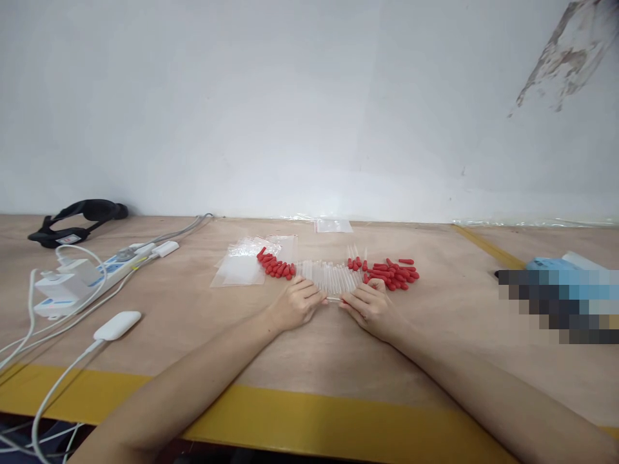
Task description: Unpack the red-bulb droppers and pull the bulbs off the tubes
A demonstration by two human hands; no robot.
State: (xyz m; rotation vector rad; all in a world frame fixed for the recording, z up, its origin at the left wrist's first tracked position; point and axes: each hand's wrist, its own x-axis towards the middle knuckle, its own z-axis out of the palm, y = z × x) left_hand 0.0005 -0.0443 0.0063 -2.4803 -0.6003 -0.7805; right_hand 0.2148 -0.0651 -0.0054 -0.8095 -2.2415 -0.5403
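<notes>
Both forearms reach over the worktop point(309, 361); left hand point(296, 304) and right hand point(370, 308) pinch one clear tube point(333, 298) between fingertips. Most tubes point(329, 276) look uncapped, loose red caps point(394, 272) piled beside, so much seems left.

One camera only, mounted on my head. It faces forward and slightly down across the wooden table point(309, 361) toward the white wall point(290, 116). My left hand point(296, 303) and right hand point(371, 308) sit near centre frame at arm's length, forearms entering from the bottom edge. No second view overlaps.
</notes>
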